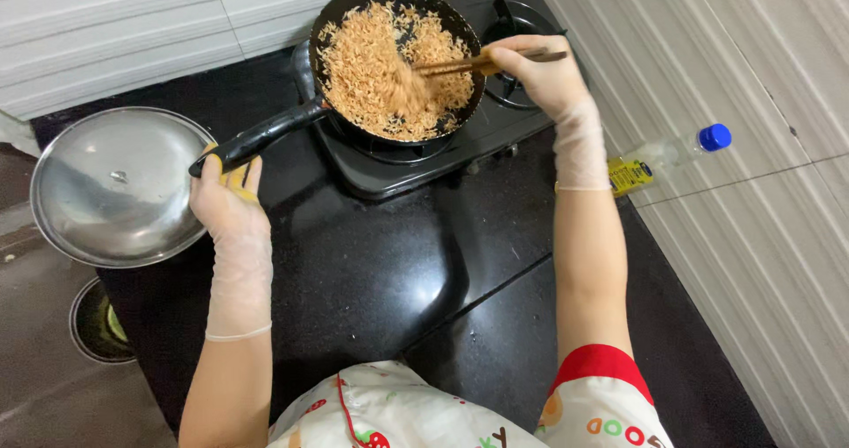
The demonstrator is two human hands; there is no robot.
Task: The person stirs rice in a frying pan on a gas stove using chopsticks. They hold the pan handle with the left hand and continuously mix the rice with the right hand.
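Note:
A black frying pan (332, 19) full of golden fried shreds (371, 59) is tilted on a black gas stove (416, 160) at the top centre. My left hand (228, 196), in a thin clear glove, grips the pan's black handle (261, 136). My right hand (541, 75), also gloved, holds wooden chopsticks (460, 63) whose tips are in the food, blurred by motion.
A round steel lid (115, 187) lies upside down at the left on the black countertop (389, 271). A clear plastic bottle (668, 156) with a blue cap lies by the tiled wall on the right. A floor drain (99, 322) shows at lower left.

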